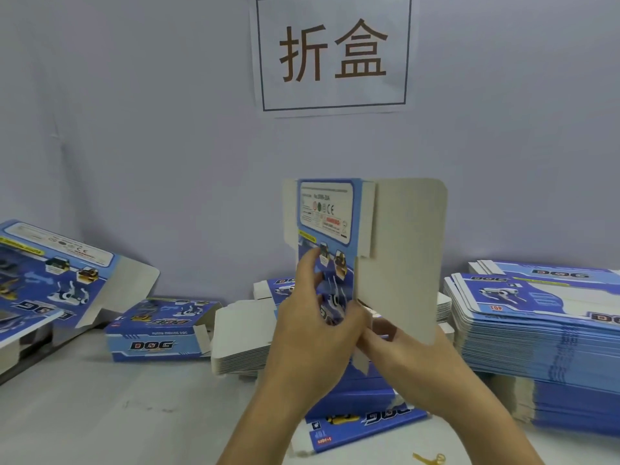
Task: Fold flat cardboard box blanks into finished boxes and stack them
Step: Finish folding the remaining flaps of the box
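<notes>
Head-camera view down onto a pale worktable point(100, 414) against a grey wall. Centre frame: a blue printed "DOG" box blank point(339, 229) held upright above the table, printed panel facing the camera, a large unprinted grey flap point(409, 250) swung open on its right. Left hand point(312, 317) gripping the printed panel, fingers curled over its face, thumb side toward the fold. Right hand point(402, 350) pinching the lower edge of the grey flap near the crease; fingertips partly hidden behind the card, so exact contact unclear. Beneath the wrists, another blue box point(365, 414) lying on the table. Right side: a tall stack of flat blanks point(536, 330). Behind the hands: a lower pile of blanks point(241, 344), grey side up. Left: a folded box point(157, 333) with an end flap open, and more opened boxes point(50, 283) leaning at the edge. On the wall: a paper sign point(333, 52) reading 折盒.

Likely step: squaring the blank and tucking flaps. Risks: creasing off the score line if the flap bends while gripped unevenly; tearing a small tab by forcing it in; nudging the tall stack with the right forearm and sliding blanks off.
</notes>
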{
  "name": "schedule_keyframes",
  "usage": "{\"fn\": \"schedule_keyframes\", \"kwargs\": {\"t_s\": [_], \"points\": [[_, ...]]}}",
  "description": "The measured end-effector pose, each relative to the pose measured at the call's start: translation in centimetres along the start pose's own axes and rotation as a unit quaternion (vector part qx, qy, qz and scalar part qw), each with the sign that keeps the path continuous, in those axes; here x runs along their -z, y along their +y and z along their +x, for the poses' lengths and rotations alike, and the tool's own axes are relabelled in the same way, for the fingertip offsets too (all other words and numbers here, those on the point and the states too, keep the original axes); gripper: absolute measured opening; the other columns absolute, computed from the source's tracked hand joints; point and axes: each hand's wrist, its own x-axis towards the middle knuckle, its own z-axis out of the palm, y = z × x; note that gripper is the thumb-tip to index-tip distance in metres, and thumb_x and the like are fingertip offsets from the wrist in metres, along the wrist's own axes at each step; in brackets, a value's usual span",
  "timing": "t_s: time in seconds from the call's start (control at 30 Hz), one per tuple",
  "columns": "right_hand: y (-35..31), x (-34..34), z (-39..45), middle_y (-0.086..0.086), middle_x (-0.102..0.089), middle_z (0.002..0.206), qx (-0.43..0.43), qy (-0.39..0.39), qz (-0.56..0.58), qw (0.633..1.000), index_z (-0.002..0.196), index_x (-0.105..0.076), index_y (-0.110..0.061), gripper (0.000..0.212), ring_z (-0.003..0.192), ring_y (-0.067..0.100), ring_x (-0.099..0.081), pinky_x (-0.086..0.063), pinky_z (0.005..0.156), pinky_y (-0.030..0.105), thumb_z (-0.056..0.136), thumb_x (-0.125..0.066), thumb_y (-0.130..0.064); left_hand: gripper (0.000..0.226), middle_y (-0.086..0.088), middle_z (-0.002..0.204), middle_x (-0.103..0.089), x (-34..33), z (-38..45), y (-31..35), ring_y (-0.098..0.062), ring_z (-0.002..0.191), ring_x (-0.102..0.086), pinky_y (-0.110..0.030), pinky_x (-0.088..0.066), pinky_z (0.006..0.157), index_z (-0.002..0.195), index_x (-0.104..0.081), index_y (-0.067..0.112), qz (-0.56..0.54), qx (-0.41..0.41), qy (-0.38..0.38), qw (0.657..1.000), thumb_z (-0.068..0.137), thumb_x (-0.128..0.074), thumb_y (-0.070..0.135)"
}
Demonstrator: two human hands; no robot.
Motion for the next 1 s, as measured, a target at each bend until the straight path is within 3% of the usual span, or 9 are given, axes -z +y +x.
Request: {"fn": "schedule_keyframes", "kwargs": {"t_s": [0.2,0.3,0.37,0.43,0.53,0.6,0.73,0.83,1.0], "points": [[0.4,-1.0,0.4,-0.035,-0.063,0.066,0.084,0.082,-0.022,0.993,0.09,-0.065,-0.052,0.059,0.063,-0.015,-0.06,-0.043,0.053,0.002,0.097,-0.052,0.006,0.105,0.009,0.117,-0.064,0.1,-0.6,0.9,-0.005,0.072,-0.062,-0.035,-0.057,0.064,0.145,0.008,0.057,0.135,-0.032,0.142,0.98,0.083,-0.06,0.006],[1.1,-1.0,0.9,-0.034,-0.063,0.086,0.07,0.115,-0.034,0.99,0.116,-0.056,-0.053,0.065,0.073,-0.002,-0.064,-0.051,0.057,0.013,0.094,-0.047,0.007,0.123,0.014,0.164,-0.017,0.9,-0.5,1.3,0.006,0.084,-0.051,-0.041,-0.056,0.066,0.136,0.017,0.071,0.154,-0.074,0.213,0.962,0.073,-0.057,-0.006],[1.1,-1.1,0.8,-0.03,-0.065,0.087,0.088,0.093,-0.032,0.991,0.119,-0.055,-0.058,0.073,0.068,0.005,-0.064,-0.051,0.055,0.016,0.094,-0.046,0.009,0.129,0.021,0.165,0.005,1.2,-0.3,1.1,-0.006,0.123,-0.044,-0.025,-0.054,0.064,0.133,0.019,0.074,0.176,-0.103,0.205,0.957,0.07,-0.055,-0.011],[1.0,-1.4,0.6,-0.026,-0.068,0.091,0.105,0.046,-0.008,0.993,0.125,-0.056,-0.059,0.068,0.069,0.007,-0.065,-0.052,0.055,0.017,0.094,-0.048,0.001,0.129,0.022,0.164,0.008,1.5,-0.1,0.7,-0.011,0.148,-0.02,-0.004,-0.045,0.063,0.136,0.013,0.074,0.178,-0.119,0.188,0.959,0.068,-0.052,-0.014],[1.0,-1.7,0.6,-0.029,-0.067,0.105,0.113,0.016,0.028,0.993,0.137,-0.056,-0.043,0.054,0.082,-0.004,-0.065,-0.049,0.063,0.009,0.089,-0.05,-0.02,0.112,0.012,0.167,-0.004,2.1,0.3,0.7,0.01,0.145,-0.007,0.012,-0.028,0.078,0.145,-0.008,0.066,0.151,-0.165,0.197,0.955,0.07,-0.047,-0.008],[1.0,-1.8,0.7,-0.036,-0.064,0.108,0.122,0.018,-0.017,0.992,0.132,-0.055,-0.049,0.054,0.09,-0.013,-0.06,-0.044,0.069,0.003,0.093,-0.05,-0.012,0.097,0.009,0.166,-0.013,2.5,0.4,1.0,0.019,0.142,-0.009,0.004,-0.031,0.095,0.147,-0.022,0.06,0.129,-0.217,0.204,0.946,0.072,-0.041,0.0],[1.7,-1.7,0.9,-0.042,-0.063,0.106,0.116,0.073,-0.017,0.99,0.128,-0.052,-0.047,0.065,0.099,-0.018,-0.059,-0.044,0.073,-0.001,0.096,-0.047,0.009,0.095,0.013,0.162,-0.028,3.9,0.5,0.4,0.001,0.147,-0.024,-0.05,-0.045,0.109,0.142,-0.045,0.048,0.122,-0.249,0.153,0.948,0.068,-0.034,-0.009],[3.3,-1.2,1.3,0.0,-0.076,0.111,0.038,0.123,0.22,0.967,0.135,-0.057,-0.023,0.045,0.097,0.01,-0.072,-0.057,0.072,0.025,0.096,-0.056,-0.002,0.094,0.024,0.152,-0.041,5.7,0.6,-0.4,0.005,0.143,-0.031,-0.049,-0.043,0.111,0.135,-0.05,0.048,0.135,-0.221,0.071,0.963,0.071,-0.037,-0.02],[5.3,-0.1,0.8,0.004,-0.077,0.107,-0.05,0.15,0.32,0.934,0.131,-0.062,-0.017,0.058,0.094,0.02,-0.075,-0.061,0.064,0.034,0.078,-0.083,-0.009,0.092,0.041,0.147,-0.033,6.8,0.6,-1.0,0.012,0.144,-0.022,-0.044,-0.033,0.12,0.128,-0.051,0.054,0.171,-0.158,-0.034,0.972,0.077,-0.038,-0.021]]}}
